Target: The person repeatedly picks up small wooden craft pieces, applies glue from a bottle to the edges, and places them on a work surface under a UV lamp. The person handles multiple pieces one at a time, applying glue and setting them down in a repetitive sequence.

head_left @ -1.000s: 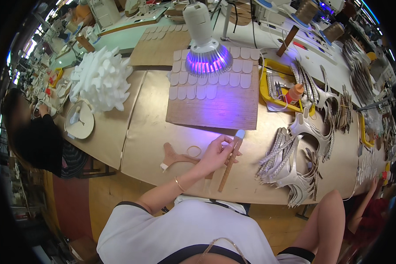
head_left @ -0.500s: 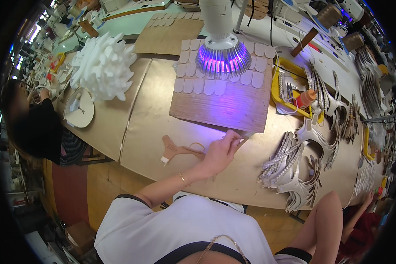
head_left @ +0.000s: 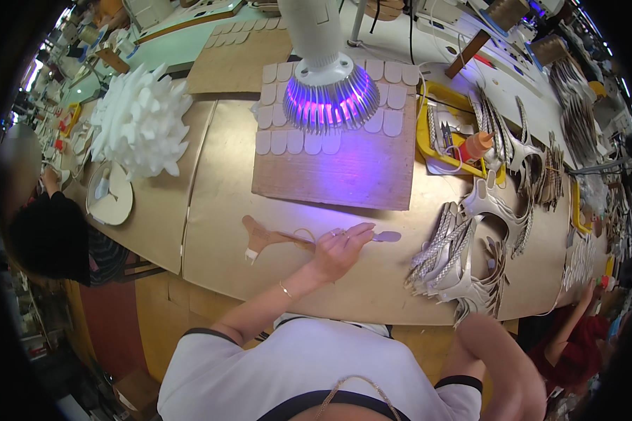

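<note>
My left hand (head_left: 340, 249) is closed in a pinch above the table's near middle. From its fingertips sticks a small rounded flat piece (head_left: 387, 237), looking purple-grey. Beside the wrist lies a forked tan leather piece (head_left: 260, 237) with a white tip; its narrow end runs toward the hand, and a thin yellowish loop lies there too. Beyond the hand, a brown board (head_left: 330, 184) carries rows of pale rounded tabs (head_left: 393, 123), under a lamp (head_left: 330, 95) glowing violet. My right arm (head_left: 498, 358) is bent at the lower right; its hand does not show.
On the right lie braided pale shoe straps (head_left: 446, 256) in a pile, near a yellow tray (head_left: 442, 91) holding an orange bottle (head_left: 476, 146). A white spiky foam bundle (head_left: 142, 119) and a round cream dish (head_left: 112, 196) stand left, near another person (head_left: 49, 238).
My left hand has drawn back from the board's near edge toward me, with the small flat piece now showing. My right arm has swung lower. The whole view has shifted slightly.
</note>
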{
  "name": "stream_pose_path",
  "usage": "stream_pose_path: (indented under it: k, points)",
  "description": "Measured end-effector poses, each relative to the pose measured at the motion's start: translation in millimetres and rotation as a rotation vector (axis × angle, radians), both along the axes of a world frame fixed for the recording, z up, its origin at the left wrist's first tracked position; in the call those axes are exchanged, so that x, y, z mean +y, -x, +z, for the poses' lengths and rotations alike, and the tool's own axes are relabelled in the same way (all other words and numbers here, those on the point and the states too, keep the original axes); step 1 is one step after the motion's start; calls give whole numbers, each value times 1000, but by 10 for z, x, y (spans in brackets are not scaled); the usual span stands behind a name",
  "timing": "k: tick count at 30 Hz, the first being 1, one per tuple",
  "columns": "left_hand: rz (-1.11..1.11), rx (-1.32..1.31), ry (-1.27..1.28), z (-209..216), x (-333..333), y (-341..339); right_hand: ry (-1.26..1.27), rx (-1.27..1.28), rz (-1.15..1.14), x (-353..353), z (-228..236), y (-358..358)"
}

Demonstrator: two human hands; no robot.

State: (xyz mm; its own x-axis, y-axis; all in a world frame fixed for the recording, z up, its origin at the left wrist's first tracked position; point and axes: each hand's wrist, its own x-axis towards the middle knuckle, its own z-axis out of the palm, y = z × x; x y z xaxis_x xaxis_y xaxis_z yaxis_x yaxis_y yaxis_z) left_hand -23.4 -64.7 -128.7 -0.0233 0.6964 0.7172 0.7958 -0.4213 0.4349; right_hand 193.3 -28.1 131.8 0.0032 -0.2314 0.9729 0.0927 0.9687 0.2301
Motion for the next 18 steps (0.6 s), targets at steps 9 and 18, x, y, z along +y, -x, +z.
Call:
stream_pose_path:
  k: [9,18]
  points:
    - [95,73,-42,87,42,391,1185,-740,-64,303,-1753,811]
    - [85,48,-29,125,104,578,1141,-631,-3,402,-1984,975]
